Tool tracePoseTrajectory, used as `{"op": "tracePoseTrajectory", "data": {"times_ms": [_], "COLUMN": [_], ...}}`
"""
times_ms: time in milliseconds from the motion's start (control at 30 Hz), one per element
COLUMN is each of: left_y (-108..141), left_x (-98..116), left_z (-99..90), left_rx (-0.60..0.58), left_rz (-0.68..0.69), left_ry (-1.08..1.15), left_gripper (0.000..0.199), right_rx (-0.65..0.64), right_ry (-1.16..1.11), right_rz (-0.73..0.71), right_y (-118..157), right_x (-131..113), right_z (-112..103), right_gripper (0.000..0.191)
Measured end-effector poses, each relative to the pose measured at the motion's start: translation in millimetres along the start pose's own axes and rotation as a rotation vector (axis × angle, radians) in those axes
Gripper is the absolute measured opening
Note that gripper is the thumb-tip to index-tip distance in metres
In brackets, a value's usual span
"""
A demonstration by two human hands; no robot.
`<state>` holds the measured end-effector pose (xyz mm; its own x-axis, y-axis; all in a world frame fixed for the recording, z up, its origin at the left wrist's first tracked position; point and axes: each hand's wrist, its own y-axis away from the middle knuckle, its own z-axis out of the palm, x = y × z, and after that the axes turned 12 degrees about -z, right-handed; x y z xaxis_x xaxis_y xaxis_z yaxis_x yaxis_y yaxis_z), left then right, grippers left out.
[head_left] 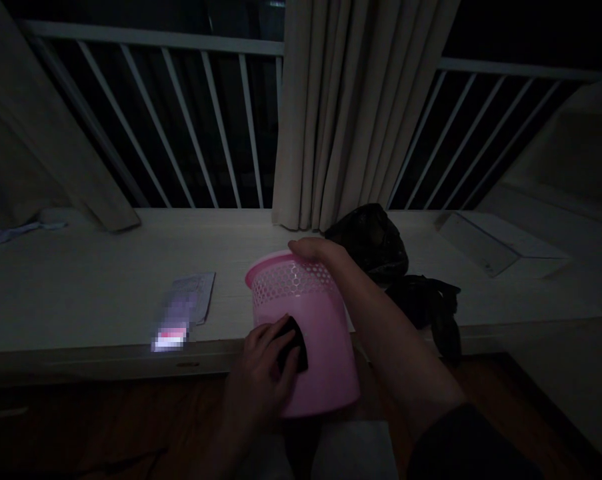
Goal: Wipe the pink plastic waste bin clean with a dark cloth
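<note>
A pink plastic wastebasket (325, 347) with a honeycomb band of holes below its rim is tilted in front of me, rim toward the ledge. My right hand (318, 250) grips it by the rim, the thumb on the near side and the other fingers hidden. My left hand (268, 357) presses a small black pad-like thing (295, 343) against the basket's outer wall, its fingers curled over it. Whether the black thing is a cloth or a sponge I cannot tell in the dim light.
A white ledge (105, 267) runs below barred windows and beige curtains (321, 120). On it lie papers with a blurred bright thing (173, 323), black plastic bags (371, 243) right of the basket, and a white box (503, 243). Dark floor shows below.
</note>
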<state>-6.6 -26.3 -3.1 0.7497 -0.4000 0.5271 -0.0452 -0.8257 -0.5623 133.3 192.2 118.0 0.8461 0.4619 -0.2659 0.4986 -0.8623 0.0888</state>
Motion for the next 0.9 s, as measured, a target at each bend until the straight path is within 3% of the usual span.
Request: {"op": "tracePoseTrajectory", "data": {"times_ms": [200,333,500,600,767,900], "left_y": [-6,-8,-3,-6,-7,2], "left_x": [5,-3,1,0,-4,1], "left_z": [-0.4,0.0,2.9,0.1,-3.7,-2.4], "left_rx": [-0.04,0.028,-0.04,-0.054,0.029,-0.05], "left_rz": [0.059,-0.016,0.036,0.08,-0.007,0.007], "left_ry": [-0.061,-0.038,-0.051,-0.049,-0.032,-0.05], "left_gripper": [0.026,0.026,0.027,0.026,0.026,0.029], "right_rx": [0.046,0.178,0.302,0.344,0.385,0.413], "right_ry": [0.067,0.113,0.13,0.129,0.121,0.12], "right_rz": [-0.073,-0.004,0.092,0.124,0.138,0.144], "right_y": [7,13,21,25,26,26], "right_x": [-6,-14,-20,-22,-24,-22], "right_z": [7,13,21,24,27,28], "right_gripper": [0.035,0.047,0.052,0.051,0.05,0.05]}}
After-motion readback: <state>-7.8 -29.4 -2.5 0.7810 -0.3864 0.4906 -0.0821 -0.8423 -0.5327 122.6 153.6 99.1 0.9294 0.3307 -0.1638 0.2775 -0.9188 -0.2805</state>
